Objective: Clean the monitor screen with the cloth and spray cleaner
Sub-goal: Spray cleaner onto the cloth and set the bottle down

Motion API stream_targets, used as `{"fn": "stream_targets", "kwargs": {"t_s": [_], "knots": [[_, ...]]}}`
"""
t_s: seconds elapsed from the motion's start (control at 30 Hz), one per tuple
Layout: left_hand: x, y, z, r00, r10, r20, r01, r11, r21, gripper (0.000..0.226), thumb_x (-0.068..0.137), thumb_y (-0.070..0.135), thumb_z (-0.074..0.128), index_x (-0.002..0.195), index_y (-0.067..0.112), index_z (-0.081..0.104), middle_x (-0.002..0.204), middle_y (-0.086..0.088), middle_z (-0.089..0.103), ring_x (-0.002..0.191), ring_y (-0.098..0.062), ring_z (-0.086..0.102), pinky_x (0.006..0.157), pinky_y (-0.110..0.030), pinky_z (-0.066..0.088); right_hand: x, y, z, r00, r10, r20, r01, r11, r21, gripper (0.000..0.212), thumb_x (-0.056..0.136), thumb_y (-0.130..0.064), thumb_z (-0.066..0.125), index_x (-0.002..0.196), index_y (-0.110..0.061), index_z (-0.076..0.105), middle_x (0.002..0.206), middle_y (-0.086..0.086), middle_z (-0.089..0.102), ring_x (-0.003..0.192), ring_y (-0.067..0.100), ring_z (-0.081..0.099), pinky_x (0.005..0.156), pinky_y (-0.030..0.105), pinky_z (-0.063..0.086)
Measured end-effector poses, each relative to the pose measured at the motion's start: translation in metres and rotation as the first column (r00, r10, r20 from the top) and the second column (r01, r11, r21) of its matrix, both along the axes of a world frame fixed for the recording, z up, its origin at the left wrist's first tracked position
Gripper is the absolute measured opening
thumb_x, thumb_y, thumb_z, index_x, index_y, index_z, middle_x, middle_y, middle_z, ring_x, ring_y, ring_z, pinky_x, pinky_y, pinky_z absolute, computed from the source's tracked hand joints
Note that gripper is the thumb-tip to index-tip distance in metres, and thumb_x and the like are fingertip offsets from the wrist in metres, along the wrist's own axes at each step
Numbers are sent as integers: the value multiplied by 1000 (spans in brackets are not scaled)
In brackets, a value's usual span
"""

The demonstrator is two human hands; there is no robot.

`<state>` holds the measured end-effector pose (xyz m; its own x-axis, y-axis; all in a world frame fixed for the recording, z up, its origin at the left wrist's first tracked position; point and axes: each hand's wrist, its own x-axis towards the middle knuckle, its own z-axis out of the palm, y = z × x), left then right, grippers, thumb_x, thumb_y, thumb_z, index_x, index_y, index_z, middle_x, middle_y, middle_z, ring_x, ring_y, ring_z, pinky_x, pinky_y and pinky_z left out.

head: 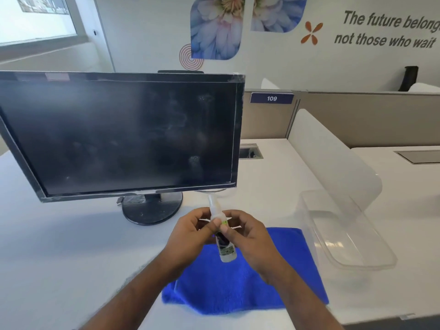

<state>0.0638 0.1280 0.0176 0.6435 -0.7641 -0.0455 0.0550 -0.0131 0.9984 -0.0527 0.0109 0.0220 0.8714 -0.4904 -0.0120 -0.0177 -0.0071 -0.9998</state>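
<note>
Both hands, left (190, 231) & right (247, 234), grip spray bottle (223, 244) above blue cloth (238, 287); long axis near-far, nozzle toward smudged monitor (119, 136). Label partly hidden.

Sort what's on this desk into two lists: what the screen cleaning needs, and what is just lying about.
Needed for the job:
- monitor, its screen smudged
- spray bottle, held in both hands, left hand and right hand
- blue cloth, lying flat on the desk

Just lying about:
- clear plastic container, to the right of the cloth
- frosted divider behind it
</note>
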Motion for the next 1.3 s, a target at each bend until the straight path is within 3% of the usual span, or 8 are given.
{"fn": "stream_targets", "kwargs": {"t_s": [0.2,0.37,0.57,0.73,0.97,1.07,1.2,1.3], "knots": [[17,12,5,989,14,-146,-14,1000,2,35,99,38,49,114,18,72,114,-7,74,111,-27,64,100,-45,46,1,12,-5,998,62,13,-63,931,358,21,96,-13,57,110,-15,74,94,10,70,78,20,63,71,32,55],[19,14,11,978,-33,-204,26,999,-35,41,88,42,53,114,18,73,106,-10,74,100,-22,67,101,-50,49,2,17,-5,991,126,42,-129,823,553,37,95,-32,54,114,-3,67,89,22,63,63,26,57,57,34,49],[18,10,11,967,-82,-239,53,991,-125,40,88,37,53,115,15,71,96,-3,73,90,-14,67,85,-30,54,5,20,-6,968,229,101,-249,847,470,46,95,-48,55,125,-13,61,85,15,63,59,21,55,56,30,49],[8,3,8,965,93,-247,-119,989,-93,25,98,24,51,103,16,74,97,-1,78,86,-10,73,73,-20,56,8,23,-9,994,104,37,-108,986,123,33,95,-48,54,118,-29,68,77,6,63,60,16,55,56,28,50],[-4,-12,8,938,277,-209,-292,955,-45,19,98,20,58,91,18,76,88,0,79,83,-16,75,73,-29,59,10,22,-17,996,-19,82,37,976,-216,20,100,-32,56,115,-26,67,72,11,54,58,27,45,53,30,45],[-2,-13,7,946,218,-240,-232,972,-32,19,95,23,60,96,12,76,90,-2,78,87,-17,73,74,-27,58,10,15,-12,1000,-26,3,26,995,-96,16,96,-31,63,109,-28,71,80,5,66,60,19,58,56,24,50],[8,-7,5,955,-60,-289,44,997,-63,40,87,33,57,111,4,71,103,-6,75,94,-17,66,94,-33,52,7,7,-4,992,117,-52,-95,945,314,39,94,-49,55,101,-14,69,80,17,68,55,22,58,51,28,50],[8,-10,5,933,-114,-341,87,992,-93,35,96,27,51,115,5,69,114,-7,74,92,-15,70,77,-26,56,8,9,-8,993,117,-13,-101,907,408,33,93,-44,58,85,-15,70,75,18,66,55,24,58,53,30,51]]}}
